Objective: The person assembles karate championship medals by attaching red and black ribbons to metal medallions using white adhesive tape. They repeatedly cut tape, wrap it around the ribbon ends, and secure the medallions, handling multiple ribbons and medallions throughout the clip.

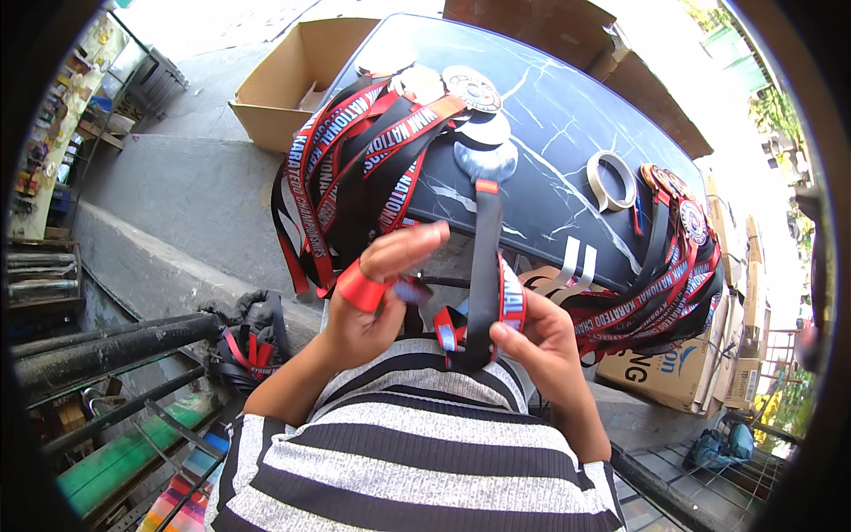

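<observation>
Striped shirt [417,443], grey-white and black, nearest the camera; both hands out in front of it. Black ribbon [487,257] runs from the silver medal [486,163] over the near edge of the dark marbled surface [554,115] and hangs toward the lap, lower part folded, red-blue-white print showing. Medal lies flat near that edge, overlapping another pale disc.

Handling, judged by look: ribbon light, soft, floppy, maybe a bit slick, folds and twists easily; best hold is a flat pinch across its width. Medal looks stiff, smooth, heavier than the ribbon, shiny face likely easy to scratch; take it by the rim.

Right hand [547,341]: thumb and fingers closed in a pinch on the ribbon's lower, folded part. Left hand [388,255]: fingers extended, not clenched, thumb apart from them; red band [359,291] wraps across the hand. Dark printed strip beside those fingers is blurred, can't tell if touching.

Around: bunch of medal ribbons [350,168] draped off the surface at left, second bunch [651,306] at right. Tape roll [600,189] on the surface, pen [638,215] just beside it, white strips [573,257] at the near edge. Open cardboard box [266,124] beyond the left bunch.
</observation>
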`<action>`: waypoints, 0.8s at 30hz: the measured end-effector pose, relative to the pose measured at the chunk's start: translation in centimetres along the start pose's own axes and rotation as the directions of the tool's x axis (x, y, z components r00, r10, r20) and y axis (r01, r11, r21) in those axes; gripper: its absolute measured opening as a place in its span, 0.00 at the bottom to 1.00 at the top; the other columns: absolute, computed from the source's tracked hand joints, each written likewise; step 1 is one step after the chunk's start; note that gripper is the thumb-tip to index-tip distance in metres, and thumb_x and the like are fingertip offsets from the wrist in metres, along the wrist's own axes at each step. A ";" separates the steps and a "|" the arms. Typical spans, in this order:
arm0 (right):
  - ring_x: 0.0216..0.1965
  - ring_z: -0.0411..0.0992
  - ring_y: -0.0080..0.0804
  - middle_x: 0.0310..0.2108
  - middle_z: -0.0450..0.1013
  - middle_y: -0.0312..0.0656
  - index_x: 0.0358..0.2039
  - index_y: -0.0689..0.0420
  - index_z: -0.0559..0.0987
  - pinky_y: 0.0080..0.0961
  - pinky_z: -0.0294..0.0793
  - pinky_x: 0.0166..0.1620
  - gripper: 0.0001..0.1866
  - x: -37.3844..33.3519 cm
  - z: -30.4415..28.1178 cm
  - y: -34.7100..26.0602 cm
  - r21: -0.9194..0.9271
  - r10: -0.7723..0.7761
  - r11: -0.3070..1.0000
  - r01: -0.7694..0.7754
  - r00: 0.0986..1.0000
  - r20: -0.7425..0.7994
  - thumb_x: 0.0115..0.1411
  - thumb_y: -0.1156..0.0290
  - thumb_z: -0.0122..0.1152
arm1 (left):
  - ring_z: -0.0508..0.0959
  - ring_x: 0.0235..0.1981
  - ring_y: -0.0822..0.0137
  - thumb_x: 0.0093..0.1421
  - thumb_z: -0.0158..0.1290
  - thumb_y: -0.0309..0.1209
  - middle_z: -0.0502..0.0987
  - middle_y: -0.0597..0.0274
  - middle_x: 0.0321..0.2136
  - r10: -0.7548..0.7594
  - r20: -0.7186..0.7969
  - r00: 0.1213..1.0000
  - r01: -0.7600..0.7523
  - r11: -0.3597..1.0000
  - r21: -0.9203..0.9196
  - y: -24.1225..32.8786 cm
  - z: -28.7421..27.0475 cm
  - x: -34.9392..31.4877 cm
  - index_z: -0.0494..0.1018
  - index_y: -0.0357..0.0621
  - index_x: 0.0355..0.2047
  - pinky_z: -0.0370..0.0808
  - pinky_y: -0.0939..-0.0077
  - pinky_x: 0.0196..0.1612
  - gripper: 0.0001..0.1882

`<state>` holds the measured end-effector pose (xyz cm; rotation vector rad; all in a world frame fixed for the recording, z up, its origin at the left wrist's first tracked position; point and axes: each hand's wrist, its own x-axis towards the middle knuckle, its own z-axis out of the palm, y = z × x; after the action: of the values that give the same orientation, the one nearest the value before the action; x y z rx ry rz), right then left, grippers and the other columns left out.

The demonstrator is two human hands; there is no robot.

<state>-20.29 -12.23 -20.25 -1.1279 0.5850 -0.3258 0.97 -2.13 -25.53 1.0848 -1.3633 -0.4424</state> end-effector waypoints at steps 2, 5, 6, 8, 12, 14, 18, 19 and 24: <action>0.49 0.75 0.24 0.48 0.76 0.42 0.61 0.63 0.67 0.26 0.75 0.53 0.25 -1.2 0.8 -1.8 0.170 0.074 0.981 -0.098 0.987 0.144 0.65 0.78 0.59 | 0.59 0.69 0.50 0.49 0.42 0.09 0.59 0.46 0.67 -0.057 -0.008 0.998 0.057 0.997 -0.049 -1.2 1.6 1.0 0.56 0.38 0.68 0.59 0.58 0.68 0.42; 0.47 0.78 0.38 0.46 0.76 0.51 0.56 0.69 0.68 0.36 0.77 0.53 0.24 -2.2 2.5 -3.1 0.105 0.039 0.993 -0.060 0.980 0.193 0.62 0.74 0.62 | 0.46 0.74 0.51 0.51 0.55 0.17 0.52 0.50 0.71 -0.116 0.175 0.978 0.097 0.989 0.115 -2.4 2.9 2.3 0.44 0.45 0.73 0.43 0.53 0.72 0.50; 0.50 0.77 0.41 0.48 0.75 0.52 0.60 0.69 0.65 0.37 0.75 0.55 0.29 -2.7 2.9 -3.6 0.131 0.080 0.985 -0.112 0.971 0.224 0.61 0.72 0.63 | 0.54 0.70 0.53 0.52 0.58 0.21 0.60 0.52 0.66 -0.092 0.238 0.967 0.070 0.992 0.101 -2.3 3.0 2.5 0.53 0.44 0.67 0.47 0.52 0.71 0.43; 0.53 0.73 0.29 0.54 0.73 0.45 0.66 0.63 0.61 0.28 0.70 0.57 0.30 -2.6 2.7 -4.4 0.121 -0.063 0.993 0.015 0.910 0.410 0.67 0.72 0.58 | 0.70 0.63 0.56 0.52 0.62 0.29 0.76 0.57 0.56 -0.054 0.366 0.929 0.028 0.997 0.076 -2.0 3.0 3.0 0.71 0.43 0.56 0.54 0.50 0.70 0.29; 0.51 0.77 0.42 0.48 0.77 0.50 0.55 0.63 0.76 0.30 0.71 0.55 0.19 -1.8 -0.2 -5.7 -0.411 -0.144 0.841 0.352 0.878 0.457 0.67 0.67 0.57 | 0.83 0.45 0.60 0.53 0.63 0.34 0.83 0.58 0.40 -0.035 0.307 0.951 0.120 0.957 -0.263 0.8 2.5 2.2 0.78 0.39 0.43 0.71 0.59 0.60 0.18; 0.38 0.78 0.39 0.39 0.80 0.46 0.42 0.64 0.81 0.31 0.74 0.42 0.12 -0.8 -1.1 -4.5 -0.426 -0.268 0.803 0.417 0.891 0.367 0.64 0.69 0.60 | 0.85 0.37 0.66 0.60 0.60 0.31 0.84 0.57 0.34 -0.261 0.304 0.916 0.320 0.934 -0.161 2.3 1.8 1.4 0.80 0.37 0.40 0.79 0.75 0.43 0.11; 0.46 0.74 0.35 0.47 0.75 0.46 0.46 0.60 0.76 0.28 0.72 0.46 0.20 0.5 -1.2 -1.4 -0.676 -0.402 0.653 0.341 0.913 0.073 0.53 0.76 0.70 | 0.84 0.35 0.68 0.59 0.58 0.22 0.84 0.59 0.32 -0.265 0.200 0.943 0.311 0.916 -0.254 3.4 1.2 0.5 0.80 0.39 0.45 0.78 0.76 0.41 0.13; 0.53 0.70 0.37 0.53 0.71 0.47 0.50 0.59 0.73 0.30 0.70 0.51 0.24 0.9 -1.1 -0.8 -0.566 -0.360 0.731 0.381 0.920 0.154 0.53 0.77 0.70 | 0.84 0.35 0.67 0.58 0.58 0.21 0.83 0.59 0.32 -0.281 0.242 0.929 0.337 0.912 -0.233 3.5 1.0 0.3 0.80 0.40 0.47 0.78 0.77 0.41 0.15; 0.67 0.60 0.36 0.63 0.63 0.49 0.61 0.59 0.66 0.36 0.57 0.67 0.32 2.3 -1.6 0.6 -0.254 -0.026 0.955 0.151 0.899 0.437 0.55 0.75 0.64 | 0.84 0.34 0.65 0.56 0.59 0.20 0.83 0.59 0.32 -0.225 0.295 0.929 0.265 0.958 -0.105 3.5 1.2 -0.3 0.79 0.43 0.49 0.78 0.74 0.40 0.19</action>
<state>-19.43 -14.38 -21.89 -1.4548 0.1870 -0.0622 -1.28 -0.65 -23.00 1.1074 -1.4207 -0.8951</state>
